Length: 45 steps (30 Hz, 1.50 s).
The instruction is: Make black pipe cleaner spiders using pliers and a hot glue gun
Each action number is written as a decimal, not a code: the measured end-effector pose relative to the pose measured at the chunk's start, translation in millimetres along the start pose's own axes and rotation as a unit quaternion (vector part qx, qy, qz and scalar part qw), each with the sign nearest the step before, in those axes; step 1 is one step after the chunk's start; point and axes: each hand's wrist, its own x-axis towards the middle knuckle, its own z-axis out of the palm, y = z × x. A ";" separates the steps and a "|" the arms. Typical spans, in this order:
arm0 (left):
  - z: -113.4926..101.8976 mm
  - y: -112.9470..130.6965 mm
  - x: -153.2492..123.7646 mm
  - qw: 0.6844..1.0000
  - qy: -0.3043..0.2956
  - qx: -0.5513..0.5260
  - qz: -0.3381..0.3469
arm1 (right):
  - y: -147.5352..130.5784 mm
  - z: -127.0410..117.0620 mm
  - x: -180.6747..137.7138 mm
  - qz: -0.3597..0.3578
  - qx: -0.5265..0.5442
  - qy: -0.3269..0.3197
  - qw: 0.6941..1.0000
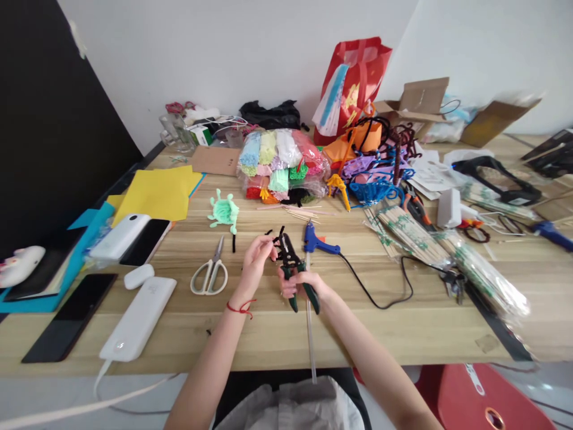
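Note:
My right hand (301,283) is wrapped round the dark green handles of a pair of wire strippers (290,257), whose black jaws point away from me. Close to the jaws, my left hand (258,257) pinches a short black pipe cleaner (277,240). Left of my left hand lie white-handled scissors (210,272). Farther back sits a mint green pipe-cleaner figure (224,211) with several limbs, and a small black piece (233,243) lies just below it. A blue glue gun (317,239) rests right of the strippers, a clear glue stick (310,334) extending from it toward me.
Bagged coloured pipe cleaners (282,161) stand at the back. Skewer bundles (412,233) and orange-handled pliers (416,206) lie right. On the left are yellow sheets (156,194), a white power bank (138,319) and a dark phone (70,316). The glue gun's cord (380,306) loops rightward.

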 end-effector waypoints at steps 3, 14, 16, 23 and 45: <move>-2.2 -1.1 -0.2 1.000 0.009 0.007 0.000 | 5.3 3.0 3.3 0.008 -0.008 -0.028 1.000; 2.7 2.9 -6.9 0.994 0.040 0.086 0.045 | 11.8 -3.0 7.0 0.023 0.019 -0.086 0.996; 3.9 5.8 -7.7 0.993 0.025 0.104 0.052 | 10.0 -1.3 6.1 0.022 0.020 -0.069 0.997; 2.7 8.2 -4.8 0.997 0.000 0.068 0.037 | 1.8 2.6 2.8 0.033 0.014 -0.072 0.997; 8.8 15.7 -9.7 0.988 -0.131 0.063 -0.056 | -9.5 2.1 1.7 -0.012 0.001 -0.050 0.999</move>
